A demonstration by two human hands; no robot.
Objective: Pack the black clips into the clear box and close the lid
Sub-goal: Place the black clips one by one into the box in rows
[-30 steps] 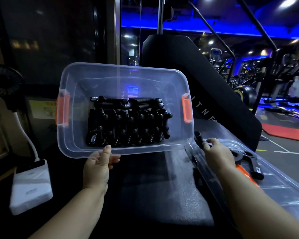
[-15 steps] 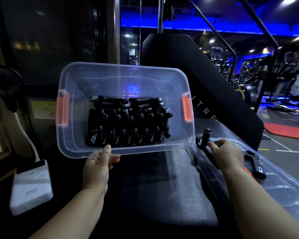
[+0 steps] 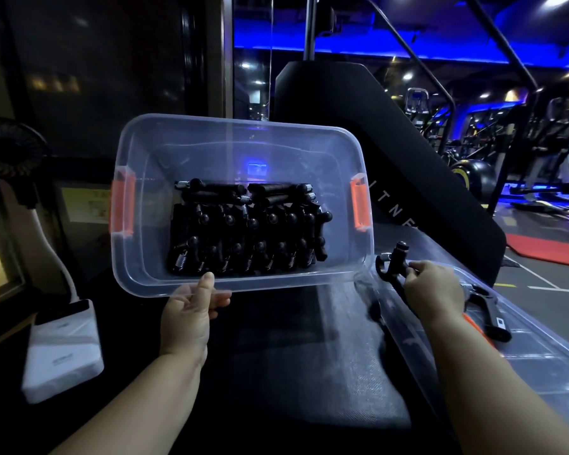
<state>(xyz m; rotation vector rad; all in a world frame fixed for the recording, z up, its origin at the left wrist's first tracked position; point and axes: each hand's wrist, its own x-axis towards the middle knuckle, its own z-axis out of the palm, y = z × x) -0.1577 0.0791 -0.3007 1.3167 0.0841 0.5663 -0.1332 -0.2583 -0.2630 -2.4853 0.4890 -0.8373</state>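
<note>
The clear box (image 3: 145, 284) with orange latches is tilted toward me, and my left hand (image 3: 191, 307) grips its near rim, thumb over the edge. Several black clips (image 3: 243, 231) lie packed in rows on its bottom. To the right, my right hand (image 3: 432, 290) grips one black clip (image 3: 393, 262) and holds it upright just off the box's near right corner. Another black clip (image 3: 490, 310) lies on the clear lid (image 3: 539, 353), which rests flat at the right.
A white power bank (image 3: 63, 349) with a small fan (image 3: 4, 149) on a white stalk stands at the left. The dark padded surface (image 3: 293, 372) lies under my arms. A large black machine housing (image 3: 391, 152) rises behind the box.
My right hand has lifted a black clip off the lid and raised it upright near the box's corner. The left hand and box have stayed put.
</note>
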